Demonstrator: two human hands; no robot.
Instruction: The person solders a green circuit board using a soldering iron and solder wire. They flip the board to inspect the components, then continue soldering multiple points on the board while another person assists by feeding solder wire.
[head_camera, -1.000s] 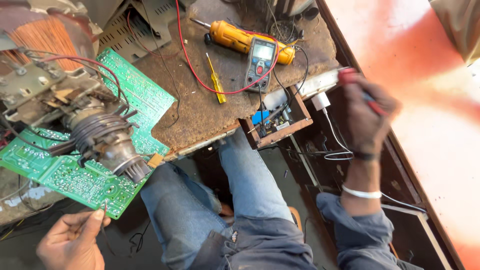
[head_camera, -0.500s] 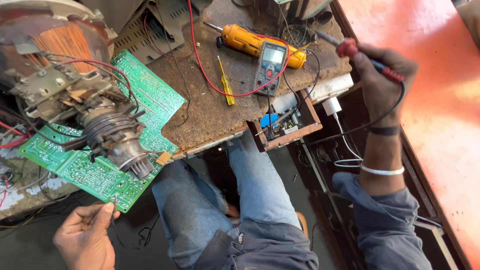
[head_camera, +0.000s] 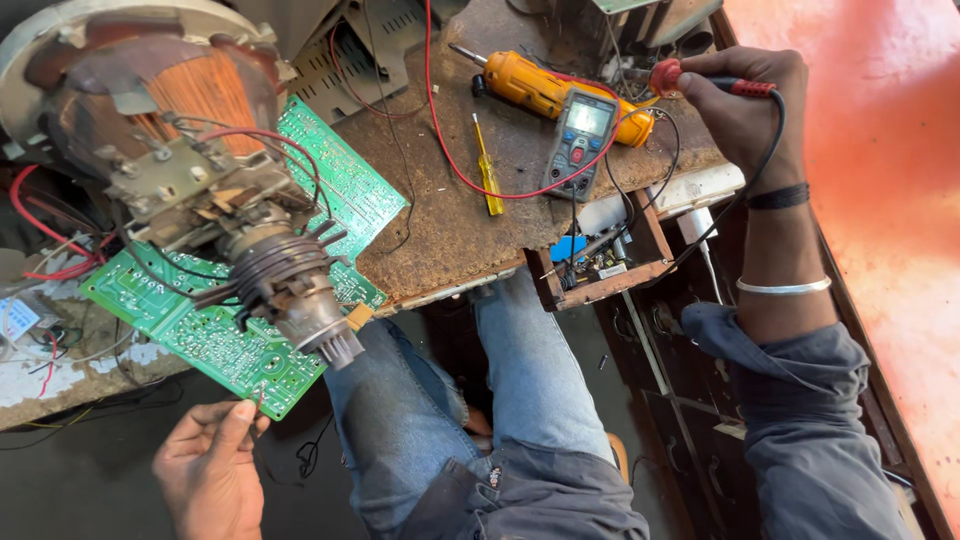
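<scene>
My right hand (head_camera: 745, 105) grips a red-handled soldering iron (head_camera: 700, 80) with a black cord, held over the far right of the worn brown workbench (head_camera: 450, 215). My left hand (head_camera: 205, 470) pinches the near corner of a green circuit board (head_camera: 215, 335), which lies under a picture tube neck (head_camera: 290, 285) with a copper-wound yoke (head_camera: 195, 95). A grey multimeter (head_camera: 580, 140) with red and black leads sits beside an orange electric screwdriver (head_camera: 545, 88). A small yellow screwdriver (head_camera: 487, 170) lies on the bench.
An open wooden drawer (head_camera: 600, 270) under the bench edge holds small parts. A white power strip (head_camera: 690, 190) sits at the right. My knees in blue jeans (head_camera: 520, 390) are under the bench. Loose red wires (head_camera: 40, 225) trail at left. An orange-red floor (head_camera: 880, 150) lies right.
My right hand has carried the soldering iron up and left, from beside the drawer to over the bench's far right. My left hand stays at the board's corner.
</scene>
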